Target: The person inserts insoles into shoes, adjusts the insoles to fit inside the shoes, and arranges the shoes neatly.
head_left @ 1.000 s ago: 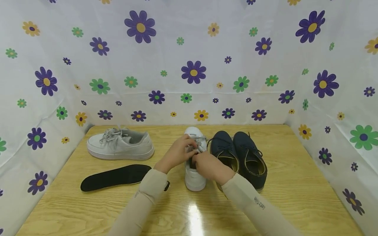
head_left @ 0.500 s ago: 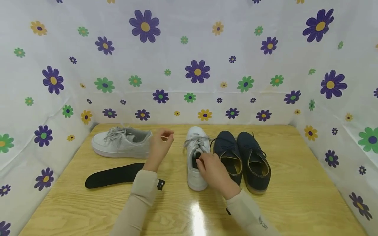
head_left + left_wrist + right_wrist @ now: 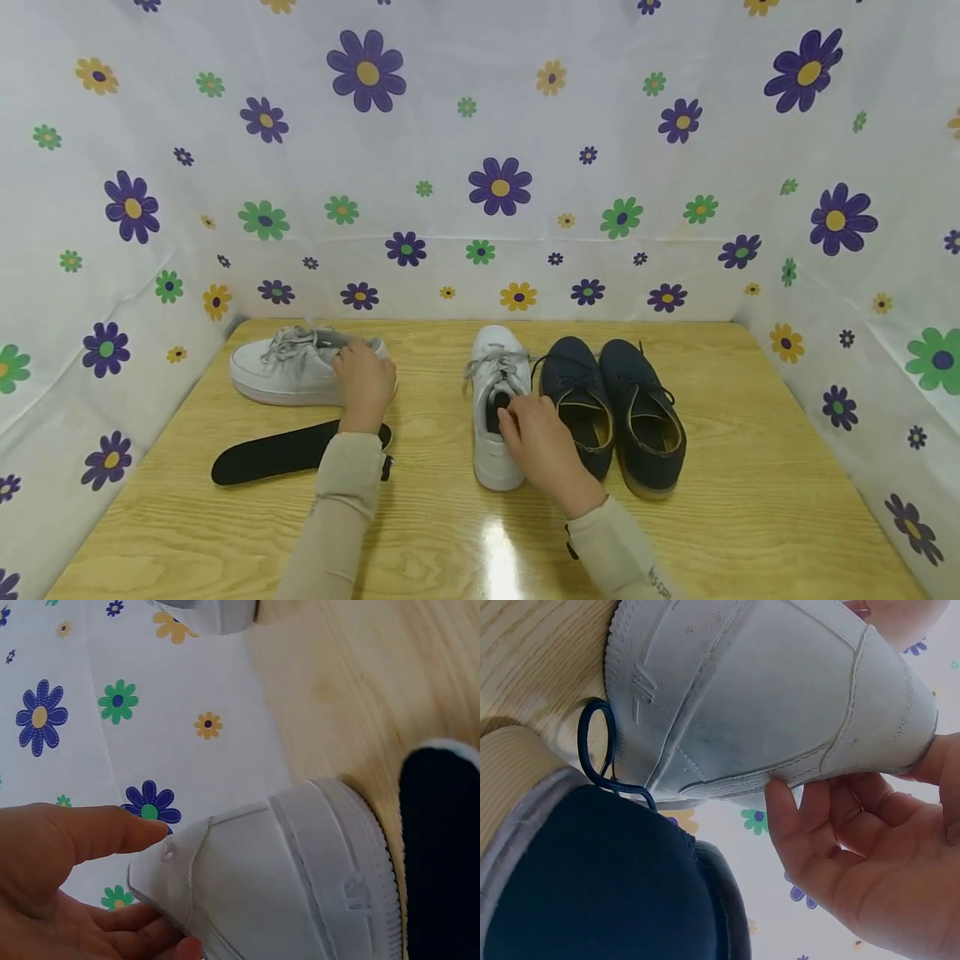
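Observation:
My left hand (image 3: pixel 363 379) is at the heel of the left white sneaker (image 3: pixel 258 367), which lies side-on with its toe to the left. In the left wrist view my thumb rests at the heel tab and the fingers curl behind the collar, partly hidden. My right hand (image 3: pixel 542 437) grips the heel collar of the middle white sneaker (image 3: pixel 495 462), toe pointing away. The right wrist view shows the thumb at its heel top and fingertips along the collar. Something black (image 3: pixel 493 412) shows inside that shoe's opening. A flat black insole (image 3: pixel 273 454) lies in front of the left sneaker.
Two navy lace-up shoes, the nearer one (image 3: pixel 573 387) and the outer one (image 3: pixel 645 425), stand beside the middle sneaker, toes away. A dark lace loop (image 3: pixel 598 742) hangs near the white shoe. A flowered cloth (image 3: pixel 450 158) bounds the wooden table (image 3: pixel 750 467).
My left hand has left the middle sneaker, lifted to the left, and come down on the left sneaker's heel. The right hand has moved back from the opening to the middle sneaker's heel collar.

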A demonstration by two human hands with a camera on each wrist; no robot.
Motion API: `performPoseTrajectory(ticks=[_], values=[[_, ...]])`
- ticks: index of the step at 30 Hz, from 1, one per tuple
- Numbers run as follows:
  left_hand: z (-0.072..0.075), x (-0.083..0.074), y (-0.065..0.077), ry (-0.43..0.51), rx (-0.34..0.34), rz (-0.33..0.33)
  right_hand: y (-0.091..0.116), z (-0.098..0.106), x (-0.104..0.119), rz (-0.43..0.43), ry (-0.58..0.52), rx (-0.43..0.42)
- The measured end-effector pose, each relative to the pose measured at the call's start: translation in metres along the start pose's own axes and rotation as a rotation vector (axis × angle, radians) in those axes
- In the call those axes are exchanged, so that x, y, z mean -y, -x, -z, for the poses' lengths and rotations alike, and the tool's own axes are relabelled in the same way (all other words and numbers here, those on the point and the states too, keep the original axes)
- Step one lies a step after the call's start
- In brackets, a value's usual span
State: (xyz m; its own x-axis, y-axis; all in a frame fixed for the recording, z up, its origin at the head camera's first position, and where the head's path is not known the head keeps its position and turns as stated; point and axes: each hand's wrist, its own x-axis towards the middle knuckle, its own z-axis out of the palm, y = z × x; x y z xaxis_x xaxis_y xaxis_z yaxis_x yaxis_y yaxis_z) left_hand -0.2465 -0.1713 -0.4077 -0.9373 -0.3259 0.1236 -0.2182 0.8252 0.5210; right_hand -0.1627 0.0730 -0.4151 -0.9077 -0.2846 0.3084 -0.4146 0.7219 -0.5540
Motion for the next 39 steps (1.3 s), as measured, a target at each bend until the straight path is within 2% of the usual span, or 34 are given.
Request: performPoseTrajectory(ticks=[8,16,24,39], values=[[-0.004,0.007,-0.008,-0.038,0.022,0.002,0.000,0.000,0.001,-0.016,0.004,-0.012],[-0.006,0.009,-0.009,-0.007,0.032,0.018,-0.001,-0.001,0.003,-0.023,0.021,-0.022],[-0.006,0.016,-0.006,0.094,0.004,-0.060,0.000,-0.002,0.003,-0.016,0.024,-0.023],[-0.001,0.018,0.002,0.190,0.063,-0.209,0.001,-0.001,0.002,-0.019,0.021,-0.032]])
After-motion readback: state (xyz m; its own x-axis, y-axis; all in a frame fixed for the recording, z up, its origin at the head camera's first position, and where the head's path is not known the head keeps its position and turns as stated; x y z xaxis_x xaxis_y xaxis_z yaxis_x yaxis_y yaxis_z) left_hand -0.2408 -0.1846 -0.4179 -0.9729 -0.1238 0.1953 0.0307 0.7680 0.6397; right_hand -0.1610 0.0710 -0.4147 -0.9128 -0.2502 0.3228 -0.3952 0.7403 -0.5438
